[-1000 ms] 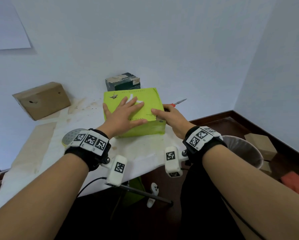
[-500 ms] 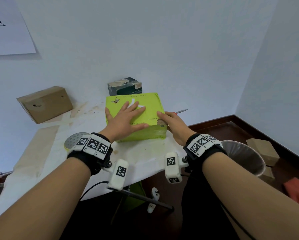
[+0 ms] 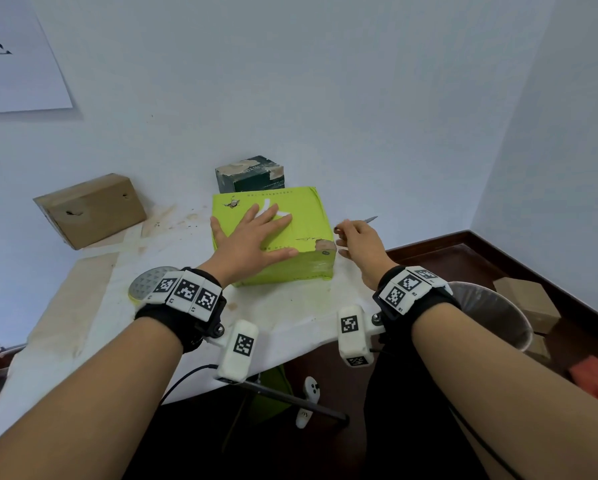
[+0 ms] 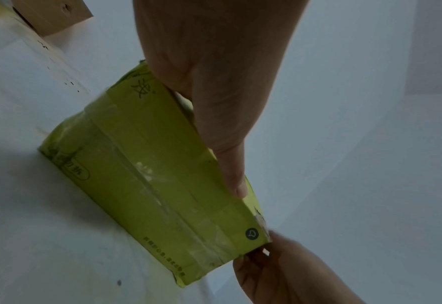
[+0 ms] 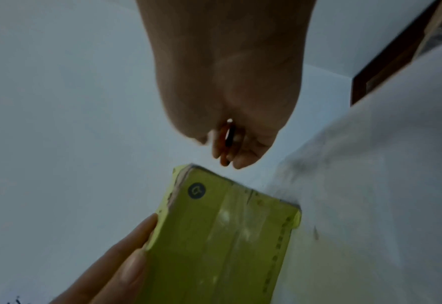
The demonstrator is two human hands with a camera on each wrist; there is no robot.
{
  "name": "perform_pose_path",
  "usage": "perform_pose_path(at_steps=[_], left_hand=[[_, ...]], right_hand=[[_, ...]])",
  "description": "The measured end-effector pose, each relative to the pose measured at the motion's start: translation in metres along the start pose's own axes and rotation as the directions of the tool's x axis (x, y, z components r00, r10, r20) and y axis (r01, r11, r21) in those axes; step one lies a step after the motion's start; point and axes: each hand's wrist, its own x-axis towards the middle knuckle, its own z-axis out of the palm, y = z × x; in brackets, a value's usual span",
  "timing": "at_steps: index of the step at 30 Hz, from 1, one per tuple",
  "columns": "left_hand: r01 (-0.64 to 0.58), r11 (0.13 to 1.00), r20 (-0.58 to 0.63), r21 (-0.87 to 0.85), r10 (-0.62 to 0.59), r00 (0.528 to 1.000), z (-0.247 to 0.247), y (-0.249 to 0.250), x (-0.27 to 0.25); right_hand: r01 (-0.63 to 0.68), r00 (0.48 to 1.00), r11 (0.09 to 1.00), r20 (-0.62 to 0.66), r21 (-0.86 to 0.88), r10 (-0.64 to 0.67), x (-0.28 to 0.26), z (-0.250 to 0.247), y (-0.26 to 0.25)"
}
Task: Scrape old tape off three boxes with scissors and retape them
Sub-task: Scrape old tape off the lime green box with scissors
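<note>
A lime-green box (image 3: 308, 216) lies on the white table (image 3: 283, 327), with clear old tape across its near side (image 4: 149, 174) and a torn front-right corner (image 3: 322, 244). My left hand (image 3: 252, 237) presses flat on its top, fingers spread and straight. My right hand (image 3: 356, 244) hovers just off the box's right side. In the right wrist view its fingers (image 5: 240, 152) curl round the red scissor handle (image 5: 227, 139). The scissor blade (image 3: 370, 219) pokes out beyond that hand. A brown cardboard box (image 3: 89, 209) stands at the back left, a dark green box (image 3: 252, 176) behind the lime one.
A round grey disc with a yellowish rim (image 3: 148, 282) lies by my left wrist. The table's front edge runs just under both wrists. A bin (image 3: 498, 313) and cardboard boxes (image 3: 526, 299) stand on the floor to the right. The wall is close behind.
My right hand left the box's front-right corner, moved right and back, and closed on the scissors that lay behind it. The left hand stayed flat on the lid.
</note>
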Motion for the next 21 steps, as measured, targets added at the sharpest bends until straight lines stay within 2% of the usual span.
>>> perform_pose_path(at_steps=[2,5,8,10,12,14,17,19,21], left_hand=[[0.0,1.0,0.003,-0.002,0.0,1.0,0.0,0.0,0.0],[0.003,1.0,0.014,-0.008,-0.003,1.0,-0.001,-0.001,0.002],[0.01,1.0,0.027,-0.011,-0.01,1.0,-0.002,-0.001,0.004],[0.011,1.0,0.036,-0.012,-0.01,0.999,-0.003,-0.001,0.005],[0.011,1.0,0.044,-0.014,-0.01,0.999,-0.003,-0.001,0.004],[0.012,1.0,0.047,-0.011,-0.011,0.999,-0.003,-0.001,0.005],[0.02,1.0,0.055,-0.005,-0.02,0.998,-0.004,-0.001,0.007],[0.026,1.0,0.069,-0.006,-0.026,0.997,-0.006,0.0,0.008],[0.033,0.999,0.085,-0.017,-0.031,0.996,-0.007,-0.001,0.01]], right_hand=[[-0.011,0.998,0.984,-0.056,-0.177,0.001,0.008,-0.01,0.006],[-0.062,0.993,0.869,0.054,-0.49,0.101,0.012,-0.017,0.014],[-0.135,0.97,0.761,0.071,-0.635,0.232,0.014,-0.015,0.014],[-0.108,0.967,0.66,0.074,-0.744,0.242,0.016,-0.015,0.012],[-0.091,0.96,0.621,0.097,-0.778,0.263,0.018,-0.016,0.012],[-0.104,0.95,0.643,0.116,-0.759,0.291,0.02,-0.017,0.013],[-0.074,0.959,0.555,0.094,-0.829,0.267,0.021,-0.021,0.014],[-0.081,0.965,0.563,0.078,-0.823,0.252,0.022,-0.021,0.013],[-0.105,0.973,0.638,0.055,-0.763,0.226,0.022,-0.02,0.008]])
